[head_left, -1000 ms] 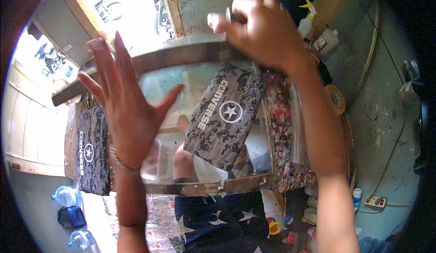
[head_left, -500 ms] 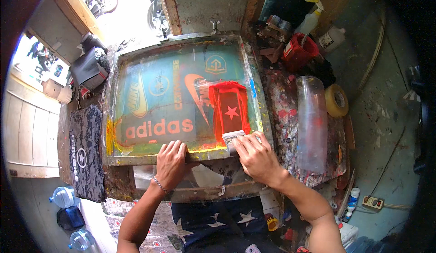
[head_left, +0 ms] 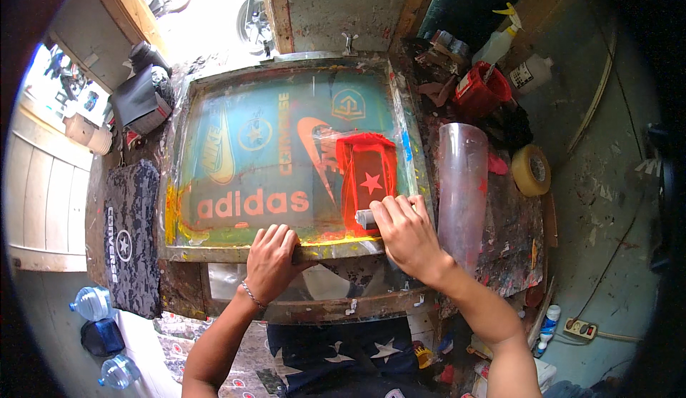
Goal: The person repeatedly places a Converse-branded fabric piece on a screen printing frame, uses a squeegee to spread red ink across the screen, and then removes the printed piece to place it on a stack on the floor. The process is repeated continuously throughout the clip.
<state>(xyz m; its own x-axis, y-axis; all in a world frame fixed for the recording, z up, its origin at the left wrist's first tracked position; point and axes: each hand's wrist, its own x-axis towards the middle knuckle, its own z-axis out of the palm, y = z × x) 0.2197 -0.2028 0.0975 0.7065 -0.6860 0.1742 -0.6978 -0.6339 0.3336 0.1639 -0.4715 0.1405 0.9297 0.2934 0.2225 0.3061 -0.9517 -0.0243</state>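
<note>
A screen-printing frame (head_left: 214, 253) lies on the bench before me, its greenish mesh bearing several logo stencils. My left hand (head_left: 271, 254) is closed over the frame's front edge, left of the middle. Near the front right corner, my right hand (head_left: 407, 230) grips a small squeegee (head_left: 365, 219), which stands on the mesh. Its blade edge is hidden. Wet red ink (head_left: 366, 141) rings a dark rectangle with a star stencil (head_left: 371, 182) just beyond the squeegee. Yellow ink smears (head_left: 336, 240) run along the front rim.
A clear plastic roll (head_left: 463, 191) lies close along the frame's right side. Beyond it are tape (head_left: 531, 171), a red ink tub (head_left: 482, 91) and a spray bottle (head_left: 498, 38). At left, a patterned dark cloth piece (head_left: 132, 234) hangs over the bench edge; a black box (head_left: 141, 103) stands behind.
My right hand has moved the squeegee slightly away from the front rim, and its angle has turned. The plastic roll has shifted left toward the frame. My left hand keeps its place.
</note>
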